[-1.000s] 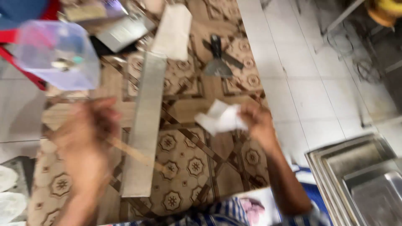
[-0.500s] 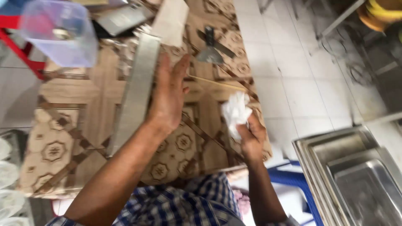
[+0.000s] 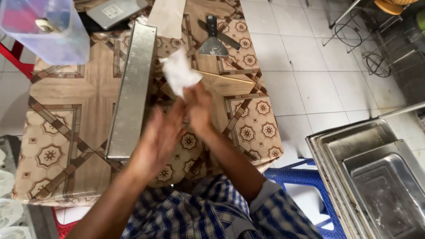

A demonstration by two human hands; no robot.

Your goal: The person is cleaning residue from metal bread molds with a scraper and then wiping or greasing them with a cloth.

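White crumpled tissue (image 3: 179, 73) is located above the centre of the table (image 3: 57, 132), at the tips of the right hand (image 3: 198, 108). The grip of the right hand is clamped on the lower edge of the tissue; the fingers are blurred, so their exact placement cannot be told. The left hand (image 3: 160, 139) is just beside the right hand, on its left, palm turned toward it, fingers together and extended. The left grip is apart and holds nothing; whether it touches the right hand cannot be told.

Adjacent items:
- A long flat metal bar (image 3: 131, 88) lies on the table just left of the hands, running from the far edge toward the person.
- A thin wooden stick (image 3: 226, 77) lies on the table just right of the tissue, pointing right.
- A metal scraper (image 3: 212, 42) with a dark handle lies beyond the stick, blade toward the person.
- A pale sheet of paper (image 3: 167, 17) lies at the far edge, beside the top of the bar.
- A grey flat box (image 3: 116, 11) lies to the left of the sheet.
- A clear plastic container (image 3: 44, 31) stands on the far left corner.

The table carries a brown patterned cover. Stacked steel trays (image 3: 376, 177) stand at lower right, well apart from the table. A blue plastic stool (image 3: 305, 177) shows between the trays and the person's checked shirt (image 3: 212, 212).
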